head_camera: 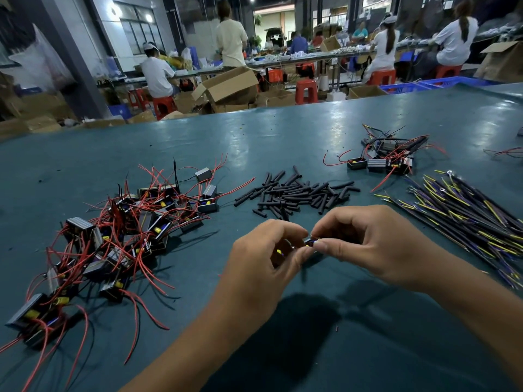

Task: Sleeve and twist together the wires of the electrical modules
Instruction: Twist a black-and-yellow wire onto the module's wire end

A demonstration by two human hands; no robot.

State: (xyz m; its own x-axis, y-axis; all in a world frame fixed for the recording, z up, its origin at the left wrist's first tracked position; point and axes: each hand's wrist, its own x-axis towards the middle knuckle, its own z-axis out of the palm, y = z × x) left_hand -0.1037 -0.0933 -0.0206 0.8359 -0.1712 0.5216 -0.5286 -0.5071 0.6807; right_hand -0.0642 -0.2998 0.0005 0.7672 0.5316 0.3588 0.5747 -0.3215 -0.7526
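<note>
My left hand [263, 256] curls around a small electrical module [283, 251], of which only a yellow part and a dark edge show between the fingers. My right hand [376, 241] meets it at the fingertips and pinches the wire ends [310, 241] sticking out of the module. Both hands hover just above the green table [198, 142]. A heap of black modules with red wires [119, 236] lies to the left. Black sleeve pieces [297, 193] are piled just beyond my hands.
A bundle of dark wires with yellow ends [467, 216] lies at the right. A smaller group of modules [387, 157] sits at the far right back. Beyond the table edge are cardboard boxes [226, 86], red stools and seated workers.
</note>
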